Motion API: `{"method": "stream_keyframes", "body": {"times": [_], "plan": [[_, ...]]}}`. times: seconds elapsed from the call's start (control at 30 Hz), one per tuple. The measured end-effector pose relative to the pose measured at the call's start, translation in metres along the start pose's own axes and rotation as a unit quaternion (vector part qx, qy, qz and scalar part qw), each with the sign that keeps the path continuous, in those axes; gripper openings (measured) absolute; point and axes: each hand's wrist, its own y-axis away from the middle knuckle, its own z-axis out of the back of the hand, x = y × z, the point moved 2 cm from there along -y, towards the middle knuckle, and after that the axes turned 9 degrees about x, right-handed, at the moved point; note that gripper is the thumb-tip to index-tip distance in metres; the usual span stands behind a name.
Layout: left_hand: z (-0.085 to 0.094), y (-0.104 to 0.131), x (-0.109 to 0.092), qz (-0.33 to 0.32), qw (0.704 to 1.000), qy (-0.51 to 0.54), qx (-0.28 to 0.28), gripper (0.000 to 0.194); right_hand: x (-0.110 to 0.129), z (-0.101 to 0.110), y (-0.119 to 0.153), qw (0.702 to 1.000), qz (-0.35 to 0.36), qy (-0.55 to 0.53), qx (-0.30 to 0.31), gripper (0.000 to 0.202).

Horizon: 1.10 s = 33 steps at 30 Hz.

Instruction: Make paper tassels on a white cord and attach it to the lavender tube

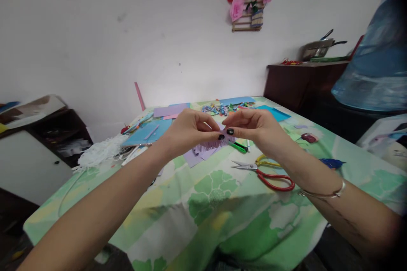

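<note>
Both hands pinch a strip of purple paper [208, 145] whose lower edge is cut into a fine fringe. My left hand [193, 129] grips it with thumb and fingers, and my right hand [249, 127] closes on its right end, the two thumbs almost meeting. The strip hangs in the air above the table. Flat purple paper pieces [193, 159] lie below it. Under my right hand is a green craft knife [238, 147]. Scissors [275, 181] with one red and one yellow handle rest, blades slightly apart, beside my right forearm.
A green floral tablecloth [210, 194] covers the table. Blue card sheets [144, 133], curled paper pieces [214, 109] and white stringy material [98, 152] lie toward the back and left. A tape roll [309, 137] sits at the right. A large water bottle [375, 63] stands beyond the table.
</note>
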Motion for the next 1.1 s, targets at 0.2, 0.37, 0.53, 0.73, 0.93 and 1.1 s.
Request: {"method": "stream_keyframes", "body": {"times": [0.2, 0.37, 0.53, 0.73, 0.93, 1.1], "plan": [[0.008, 0.008, -0.001, -0.020, 0.998, 0.035, -0.044, 0.012, 0.009, -0.003, -0.006, 0.998, 0.050, -0.006, -0.024, 0.021], [0.017, 0.021, 0.006, -0.020, 0.995, 0.070, -0.070, 0.019, 0.019, 0.000, -0.002, 0.997, 0.070, 0.000, -0.036, 0.015], [0.021, 0.031, 0.009, -0.033, 0.990, 0.101, -0.091, 0.016, 0.024, 0.004, 0.002, 0.995, 0.089, 0.007, -0.043, 0.014], [0.023, 0.039, 0.009, -0.050, 0.986, 0.119, -0.108, 0.012, 0.023, 0.009, 0.003, 0.993, 0.111, 0.005, -0.037, 0.012], [0.023, 0.044, 0.015, -0.048, 0.983, 0.131, -0.123, 0.012, 0.019, 0.012, 0.004, 0.993, 0.108, 0.006, -0.046, 0.014], [0.020, 0.050, 0.020, -0.040, 0.984, 0.078, -0.155, 0.012, 0.019, 0.015, 0.004, 0.992, 0.113, 0.003, -0.052, 0.013]]}}
